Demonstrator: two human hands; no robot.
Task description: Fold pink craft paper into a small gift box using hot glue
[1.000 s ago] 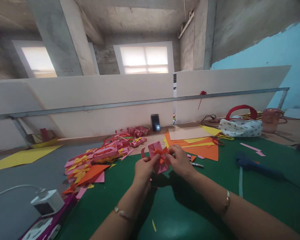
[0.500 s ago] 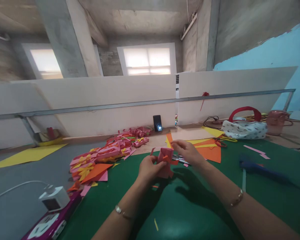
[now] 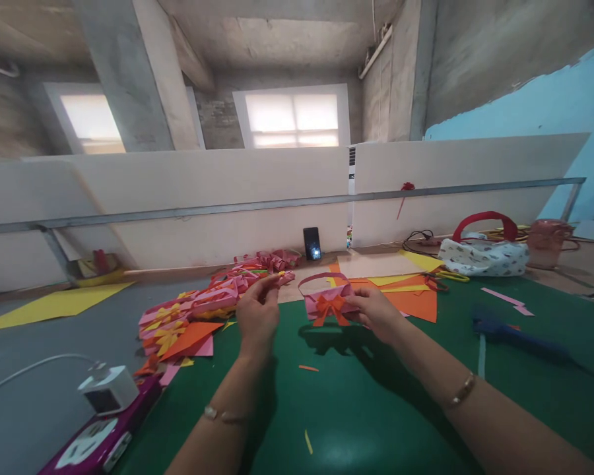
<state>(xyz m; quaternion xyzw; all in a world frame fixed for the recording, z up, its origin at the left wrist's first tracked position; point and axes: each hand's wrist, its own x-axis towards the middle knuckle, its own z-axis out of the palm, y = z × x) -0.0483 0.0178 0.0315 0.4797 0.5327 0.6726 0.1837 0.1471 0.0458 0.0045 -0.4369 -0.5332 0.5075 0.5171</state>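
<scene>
A small pink paper handbag (image 3: 304, 305) with an orange bow (image 3: 330, 307) on its front and a looped handle hangs just above the green mat. My right hand (image 3: 379, 313) grips it at its right end between thumb and fingers. My left hand (image 3: 258, 313) is raised to the left of the bag, apart from it. Its thumb and fingers are loosely curved with a gap between them, and nothing shows in them. Behind its fingertips lies a heap of pink paper bags with yellow and orange bows (image 3: 193, 307).
Orange sheets (image 3: 416, 305) lie behind my right hand. A blue glue gun (image 3: 519, 340) rests at right, near a patterned cloth bag (image 3: 482, 256). A phone (image 3: 311, 244) leans on the back board. A purple power strip (image 3: 143, 399) holds a white charger (image 3: 107, 390) at front left.
My left hand has let go of the pink paper handbag and moved left. My right hand has taken hold of it, and the bag has turned sideways, its bow facing me.
</scene>
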